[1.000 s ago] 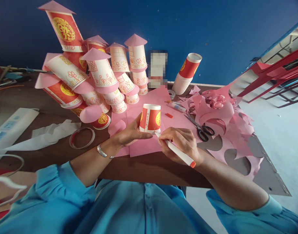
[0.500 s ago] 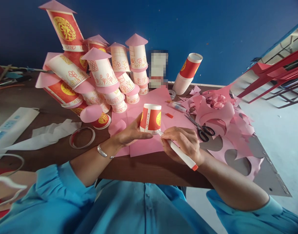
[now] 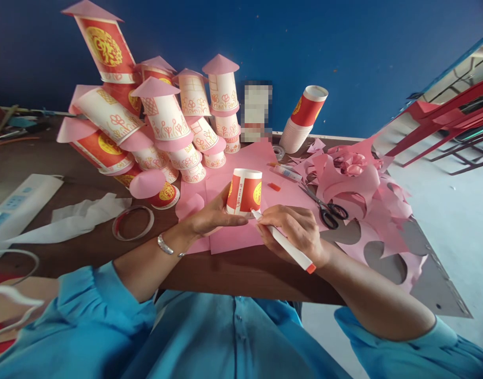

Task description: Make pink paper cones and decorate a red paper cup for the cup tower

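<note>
My left hand is closed around the lower part of a red and white paper cup with a yellow emblem, held over pink paper. Pinched in my right hand is a white marker with an orange end. Its tip is at the white band along the cup's lower edge; whether it touches is too small to tell. On the pink sheet beyond my right hand lies an orange marker cap.
Stacked cup towers with pink cone roofs stand at the back left. A cup stack leans behind. Scissors, a glue tube and pink scraps lie right; a tape roll lies left.
My right hand and the marker have shifted slightly left along the cup's lower edge. My left hand and the cup are almost unmoved.
</note>
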The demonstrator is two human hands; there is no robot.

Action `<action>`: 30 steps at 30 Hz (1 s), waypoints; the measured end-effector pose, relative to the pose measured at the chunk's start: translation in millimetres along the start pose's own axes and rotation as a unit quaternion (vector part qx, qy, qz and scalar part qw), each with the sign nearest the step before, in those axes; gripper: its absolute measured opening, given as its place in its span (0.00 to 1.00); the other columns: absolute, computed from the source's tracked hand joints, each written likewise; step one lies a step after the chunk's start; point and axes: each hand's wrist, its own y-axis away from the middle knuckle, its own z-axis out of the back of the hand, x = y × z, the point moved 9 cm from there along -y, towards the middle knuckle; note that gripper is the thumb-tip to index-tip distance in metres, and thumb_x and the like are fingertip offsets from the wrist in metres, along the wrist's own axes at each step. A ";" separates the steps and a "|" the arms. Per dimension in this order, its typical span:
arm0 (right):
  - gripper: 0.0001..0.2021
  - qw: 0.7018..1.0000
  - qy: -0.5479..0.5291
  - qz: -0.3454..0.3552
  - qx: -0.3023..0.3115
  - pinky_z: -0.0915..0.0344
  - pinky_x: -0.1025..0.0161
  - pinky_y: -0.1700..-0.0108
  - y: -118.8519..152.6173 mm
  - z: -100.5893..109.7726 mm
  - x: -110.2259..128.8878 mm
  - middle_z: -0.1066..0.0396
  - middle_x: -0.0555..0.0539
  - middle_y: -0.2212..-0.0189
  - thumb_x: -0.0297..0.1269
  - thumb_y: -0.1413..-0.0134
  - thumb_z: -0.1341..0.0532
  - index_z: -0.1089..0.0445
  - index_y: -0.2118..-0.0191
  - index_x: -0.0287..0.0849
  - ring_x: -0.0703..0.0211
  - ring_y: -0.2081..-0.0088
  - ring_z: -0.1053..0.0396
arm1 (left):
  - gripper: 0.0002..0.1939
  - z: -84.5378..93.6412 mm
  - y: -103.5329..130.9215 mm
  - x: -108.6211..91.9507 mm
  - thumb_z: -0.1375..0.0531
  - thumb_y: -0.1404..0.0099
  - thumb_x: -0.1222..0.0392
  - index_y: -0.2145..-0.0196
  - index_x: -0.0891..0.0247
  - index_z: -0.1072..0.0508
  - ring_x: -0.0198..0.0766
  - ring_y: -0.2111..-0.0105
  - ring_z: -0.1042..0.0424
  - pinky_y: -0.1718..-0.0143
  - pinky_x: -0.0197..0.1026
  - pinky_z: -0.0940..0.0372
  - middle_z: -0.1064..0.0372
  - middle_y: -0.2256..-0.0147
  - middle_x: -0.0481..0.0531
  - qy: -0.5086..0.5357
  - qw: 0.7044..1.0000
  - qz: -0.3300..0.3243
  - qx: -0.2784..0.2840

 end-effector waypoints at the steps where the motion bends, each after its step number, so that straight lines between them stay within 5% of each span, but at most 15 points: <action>1: 0.09 1.000 -0.001 0.000 -0.002 0.25 0.65 0.71 0.1 0.1 -0.3 0.23 0.51 0.72 0.24 0.38 0.37 0.34 0.57 0.44 0.61 0.72 0.22 | 0.34 0.3 0.0 -0.2 0.25 0.45 0.61 0.43 0.53 0.32 0.44 0.56 0.27 0.54 0.47 0.32 0.26 0.56 0.51 0.001 1.000 -0.002 -0.002; 30: 0.07 1.000 0.011 0.002 -0.001 0.26 0.65 0.72 -2.2 0.9 1.8 0.25 0.51 0.75 0.24 0.37 0.39 0.35 0.60 0.43 0.62 0.75 0.24 | 0.33 -1.9 0.0 -1.2 0.25 0.44 0.61 0.43 0.54 0.32 0.43 0.55 0.27 0.52 0.47 0.33 0.26 0.56 0.50 0.010 1.000 0.005 0.004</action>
